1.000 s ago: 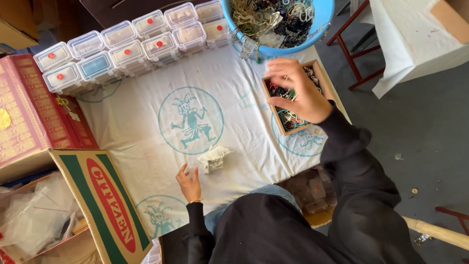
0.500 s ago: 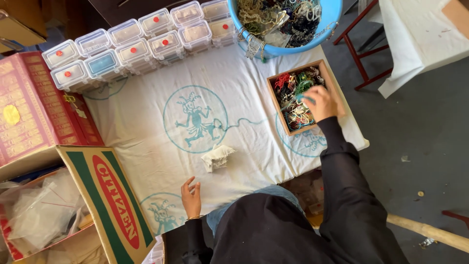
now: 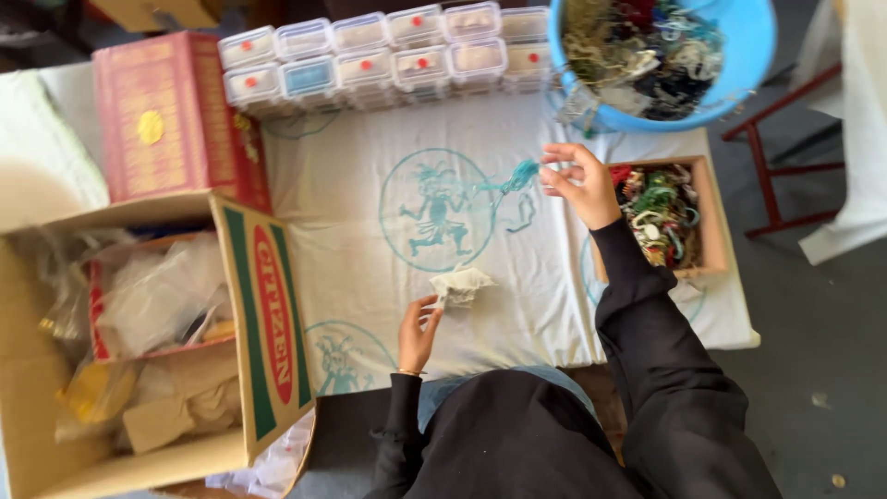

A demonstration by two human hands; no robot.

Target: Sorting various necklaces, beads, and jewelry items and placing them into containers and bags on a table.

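Observation:
My right hand is raised over the white printed cloth, pinching a teal beaded strand that trails to the left. Just right of it sits a shallow wooden tray full of tangled colourful jewellery. My left hand rests near the cloth's front edge, fingertips touching a crumpled white plastic bag. Both arms are in black sleeves.
A blue tub heaped with jewellery stands at the back right. Rows of clear lidded boxes line the back edge. A red box and an open cardboard carton of plastic bags sit at the left. A red chair frame stands right.
My right hand has come out of the wooden tray and moved left over the cloth, now holding the teal strand. My left hand has shifted up to the white bag.

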